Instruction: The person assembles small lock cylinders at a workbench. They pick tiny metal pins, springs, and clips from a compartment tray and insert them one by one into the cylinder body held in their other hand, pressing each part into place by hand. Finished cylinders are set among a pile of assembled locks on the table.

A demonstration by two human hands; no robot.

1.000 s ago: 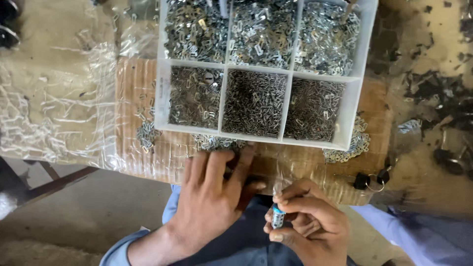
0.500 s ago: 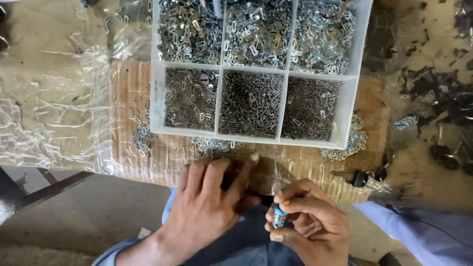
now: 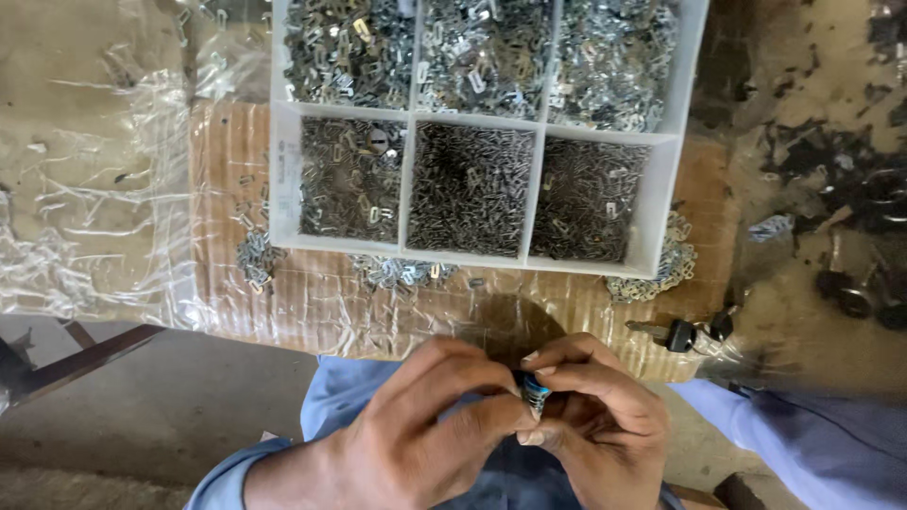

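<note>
The light is soft daylight and it is quite even, coming mostly from above. The white compartment tray is the brightest part, and the small metal pieces inside it give many little glints. The clear plastic sheet shows pale glare along its wrinkles. The right side of the table is darker. Under the left hand and the right hand there is shade. The focus is sharp in the centre, with no visible motion blur.

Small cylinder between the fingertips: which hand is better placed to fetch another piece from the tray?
Probably left. The right hand pinches the small cylinder, while the left hand only touches it and sits below the tray.
</note>
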